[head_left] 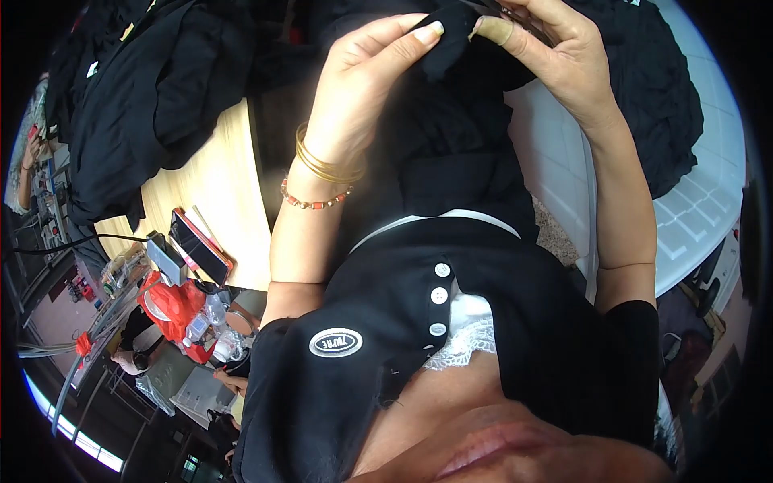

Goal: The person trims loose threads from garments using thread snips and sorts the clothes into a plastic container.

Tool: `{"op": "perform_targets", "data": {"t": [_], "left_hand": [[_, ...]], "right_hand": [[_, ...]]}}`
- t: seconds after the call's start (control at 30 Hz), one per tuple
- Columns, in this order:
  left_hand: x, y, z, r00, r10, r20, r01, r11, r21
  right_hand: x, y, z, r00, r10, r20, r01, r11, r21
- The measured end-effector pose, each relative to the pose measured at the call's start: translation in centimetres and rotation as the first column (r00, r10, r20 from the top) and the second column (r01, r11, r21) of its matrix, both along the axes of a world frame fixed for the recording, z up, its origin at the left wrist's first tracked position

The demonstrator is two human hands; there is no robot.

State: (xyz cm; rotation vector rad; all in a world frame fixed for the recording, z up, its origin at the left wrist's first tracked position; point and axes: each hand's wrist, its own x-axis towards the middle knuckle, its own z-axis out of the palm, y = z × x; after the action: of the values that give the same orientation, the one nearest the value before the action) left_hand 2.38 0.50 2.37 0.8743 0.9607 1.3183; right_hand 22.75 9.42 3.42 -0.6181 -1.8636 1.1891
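My left hand (374,60), with gold bangles and a beaded bracelet at the wrist, pinches a piece of black cloth (447,40) between thumb and fingers. Close beside it, at the top edge of the view, is my right hand (564,56). A tan wrap (493,30) covers its thumb tip. The right fingers are closed around something dark and narrow, mostly hidden, whose kind I cannot make out. More black cloth (451,121) hangs below both hands and lies over my lap.
Black garments (153,105) are heaped on a light wooden table (233,169) at left, where a phone (200,248) lies near the edge. To the right, another dark garment pile (644,97) rests on a white plastic surface (700,213). A red bag (173,306) is at lower left.
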Motion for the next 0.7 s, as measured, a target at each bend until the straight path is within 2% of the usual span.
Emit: {"op": "perform_targets", "data": {"t": [0.1, 0.2, 0.3, 0.4, 0.5, 0.7], "left_hand": [[-0.1, -0.1, 0.0, 1.000, 0.014, 0.008, -0.014, 1.000, -0.012], [-1.5, 0.3, -2.1, 0.999, 0.038, -0.027, -0.039, 0.999, -0.032], [-1.6, 0.3, -2.2, 0.999, 0.036, -0.011, -0.036, 0.999, -0.013], [-2.0, 0.4, -2.7, 0.997, 0.074, -0.025, -0.073, 0.997, 0.020], [-1.9, 0.4, -2.2, 0.998, 0.041, -0.037, -0.040, 0.999, 0.023], [-1.7, 0.5, -1.9, 0.999, 0.026, -0.028, -0.026, 1.000, -0.017]], "right_hand": [[0.3, 0.3, 0.3, 0.987, -0.039, 0.158, -0.007, 0.961, 0.277], [0.3, 0.5, 0.7, 0.973, -0.029, 0.230, -0.053, 0.937, 0.345], [0.7, 0.2, 0.9, 0.965, -0.089, 0.248, -0.004, 0.937, 0.350], [0.7, 0.6, 0.9, 0.982, -0.027, 0.189, -0.043, 0.933, 0.358], [0.5, 0.7, 0.3, 0.986, -0.034, 0.163, -0.042, 0.897, 0.441], [0.5, 0.5, 1.1, 0.972, 0.001, 0.233, -0.106, 0.893, 0.438]]}}
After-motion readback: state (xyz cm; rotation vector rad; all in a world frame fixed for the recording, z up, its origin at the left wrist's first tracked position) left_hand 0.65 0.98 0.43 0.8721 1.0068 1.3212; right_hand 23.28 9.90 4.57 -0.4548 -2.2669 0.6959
